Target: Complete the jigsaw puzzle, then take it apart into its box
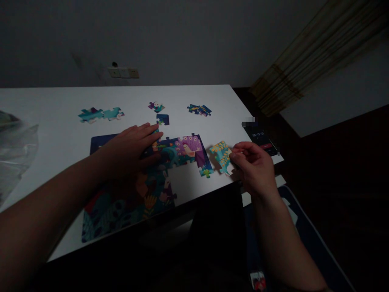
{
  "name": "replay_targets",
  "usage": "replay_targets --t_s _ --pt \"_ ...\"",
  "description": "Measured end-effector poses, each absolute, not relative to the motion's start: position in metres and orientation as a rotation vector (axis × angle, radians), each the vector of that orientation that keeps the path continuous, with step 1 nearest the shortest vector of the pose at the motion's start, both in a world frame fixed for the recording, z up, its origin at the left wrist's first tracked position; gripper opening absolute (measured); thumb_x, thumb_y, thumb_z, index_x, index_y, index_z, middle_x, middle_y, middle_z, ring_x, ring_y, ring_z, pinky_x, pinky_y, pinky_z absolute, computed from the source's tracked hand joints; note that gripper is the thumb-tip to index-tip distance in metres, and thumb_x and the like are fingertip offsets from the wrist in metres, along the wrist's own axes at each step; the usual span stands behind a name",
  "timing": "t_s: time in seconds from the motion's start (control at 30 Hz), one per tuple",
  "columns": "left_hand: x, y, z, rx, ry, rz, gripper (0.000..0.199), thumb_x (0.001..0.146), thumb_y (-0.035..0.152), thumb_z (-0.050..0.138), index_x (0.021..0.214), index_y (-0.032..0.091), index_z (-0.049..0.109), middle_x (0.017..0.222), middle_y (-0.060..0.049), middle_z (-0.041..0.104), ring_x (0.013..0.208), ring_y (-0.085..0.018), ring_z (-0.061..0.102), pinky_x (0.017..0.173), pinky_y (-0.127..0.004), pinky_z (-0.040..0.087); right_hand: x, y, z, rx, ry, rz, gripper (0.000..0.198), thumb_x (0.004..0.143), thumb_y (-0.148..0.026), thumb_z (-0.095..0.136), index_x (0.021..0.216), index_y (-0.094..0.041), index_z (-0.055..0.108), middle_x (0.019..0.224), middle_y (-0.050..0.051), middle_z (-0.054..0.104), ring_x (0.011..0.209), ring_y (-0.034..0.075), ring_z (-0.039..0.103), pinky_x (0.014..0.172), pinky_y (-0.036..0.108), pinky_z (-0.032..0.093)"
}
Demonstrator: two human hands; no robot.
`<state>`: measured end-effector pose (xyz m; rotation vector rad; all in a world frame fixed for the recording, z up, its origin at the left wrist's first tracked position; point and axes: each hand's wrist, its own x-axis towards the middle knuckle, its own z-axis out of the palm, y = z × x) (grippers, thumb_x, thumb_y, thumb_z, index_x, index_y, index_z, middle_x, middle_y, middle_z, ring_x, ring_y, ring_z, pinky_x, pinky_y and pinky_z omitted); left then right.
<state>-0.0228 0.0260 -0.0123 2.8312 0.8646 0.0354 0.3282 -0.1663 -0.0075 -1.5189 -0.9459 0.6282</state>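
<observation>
A partly joined jigsaw puzzle lies on the white table, showing a purple bird at its upper right. My left hand rests flat across its top part, fingers stretched to the right and hiding some of the picture. Between the thumb and fingers of my right hand is a teal puzzle piece with yellow leaves, just right of the joined part. A dark blue loose piece lies beyond my left fingertips.
Loose puzzle pieces form small groups at the back: a teal group, a purple and teal group and a dark blue group. A phone lies at the right edge. Clear plastic bag at left; wall sockets behind.
</observation>
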Motion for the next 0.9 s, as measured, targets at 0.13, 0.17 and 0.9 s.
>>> replay_targets --t_s 0.13,0.17,0.9 --pt "-0.021 0.024 -0.01 2.828 0.88 0.058 0.076 0.112 0.07 0.041 0.173 0.025 0.048 0.186 -0.015 0.04 0.17 -0.042 0.039 0.139 -0.064 0.034 0.318 -0.169 -0.008 -1.503 -0.896 0.591 0.028 0.081 -0.034 0.094 0.103 -0.027 0.078 0.094 0.002 0.08 0.075 0.018 0.072 0.07 0.034 0.062" --pt "-0.021 0.023 -0.009 2.828 0.885 0.055 0.076 0.113 0.069 0.041 0.173 0.023 0.049 0.186 -0.016 0.04 0.17 -0.043 0.039 0.139 -0.064 0.034 0.316 -0.169 -0.009 -1.506 -0.876 0.583 0.028 0.081 -0.034 0.093 0.104 -0.027 0.078 0.096 0.003 0.081 0.073 0.018 0.071 0.068 0.034 0.061" --pt "-0.019 0.02 -0.009 2.823 0.908 0.089 0.077 0.113 0.069 0.04 0.174 0.023 0.049 0.184 -0.015 0.044 0.169 -0.04 0.04 0.14 -0.059 0.031 0.297 -0.211 -0.026 -1.594 -0.722 0.37 0.01 0.083 -0.03 0.089 0.092 -0.025 0.088 0.097 0.006 0.088 0.093 0.028 0.085 0.083 0.043 0.069"
